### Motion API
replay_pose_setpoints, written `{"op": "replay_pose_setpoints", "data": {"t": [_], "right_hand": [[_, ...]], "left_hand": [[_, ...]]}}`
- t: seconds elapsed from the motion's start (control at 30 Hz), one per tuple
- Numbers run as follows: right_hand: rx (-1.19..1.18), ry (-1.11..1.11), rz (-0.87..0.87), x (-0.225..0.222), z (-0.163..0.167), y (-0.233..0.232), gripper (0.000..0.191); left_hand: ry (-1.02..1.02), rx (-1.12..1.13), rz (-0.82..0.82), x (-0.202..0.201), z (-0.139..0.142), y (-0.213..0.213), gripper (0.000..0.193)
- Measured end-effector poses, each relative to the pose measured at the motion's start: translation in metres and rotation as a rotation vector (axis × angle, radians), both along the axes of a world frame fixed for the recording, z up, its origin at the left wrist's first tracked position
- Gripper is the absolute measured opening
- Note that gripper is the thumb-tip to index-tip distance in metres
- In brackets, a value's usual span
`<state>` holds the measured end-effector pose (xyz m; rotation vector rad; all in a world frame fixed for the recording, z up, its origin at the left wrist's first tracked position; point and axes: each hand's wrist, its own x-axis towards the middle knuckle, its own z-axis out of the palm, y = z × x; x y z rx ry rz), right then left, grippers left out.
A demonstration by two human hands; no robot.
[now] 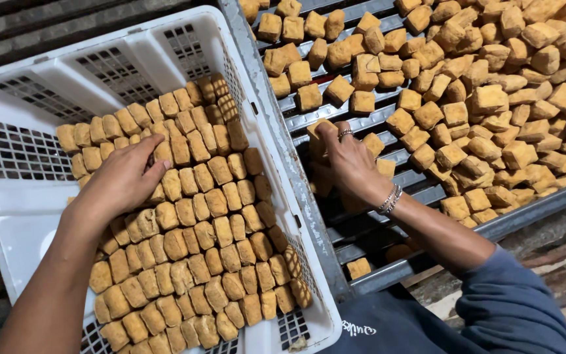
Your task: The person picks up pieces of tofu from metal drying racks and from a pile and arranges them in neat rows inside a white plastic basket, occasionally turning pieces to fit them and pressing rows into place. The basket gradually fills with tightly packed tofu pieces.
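Hands at work over fried tofu. Left hand [124, 180] lies flat, palm down, on the packed tofu rows [194, 229] inside the white plastic crate [27, 85]; fingers spread over the far-left rows, pressing rather than pinching, nothing gripped that I can see. Right hand [348, 164] is over the slatted metal rack [361, 252], fingertips closed around one tofu cube [318, 126], held just above the slats near the crate's right wall. Ring and bracelets on that hand. Loose tofu pile [492, 92] fills the rack's far right, jumbled, no order.

Doing it well, as I judge: keep the left palm steady so the standing rows don't tip, and pinch each cube lightly on its sides, since fried skin dents.

Orientation: crate pieces stand on edge, side by side, rows running left to right across the crate, stacking near to far. The crate's long axis runs near to far, tilted slightly left. The held cube's axis I cannot tell; fingers hide it.
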<state>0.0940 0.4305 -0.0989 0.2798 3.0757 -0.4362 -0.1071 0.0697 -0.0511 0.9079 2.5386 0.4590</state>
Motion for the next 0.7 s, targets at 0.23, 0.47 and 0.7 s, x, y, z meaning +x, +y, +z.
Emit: {"op": "replay_pose_setpoints", "data": {"t": [0.23,0.47,0.7], "right_hand": [[-0.090,-0.012,-0.038,-0.007,0.010,0.004,0.088],[-0.047,0.454,-0.009,0.039,0.017,0.019,0.083],[-0.050,0.237,0.022,0.065,-0.010,0.015,0.072]], "left_hand": [[-0.009,-0.032,0.028,0.002,0.002,0.001,0.060],[0.051,0.028,-0.039,0.000,-0.002,-0.002,0.059],[0.034,0.022,-0.023,-0.001,-0.005,-0.003,0.059]]}}
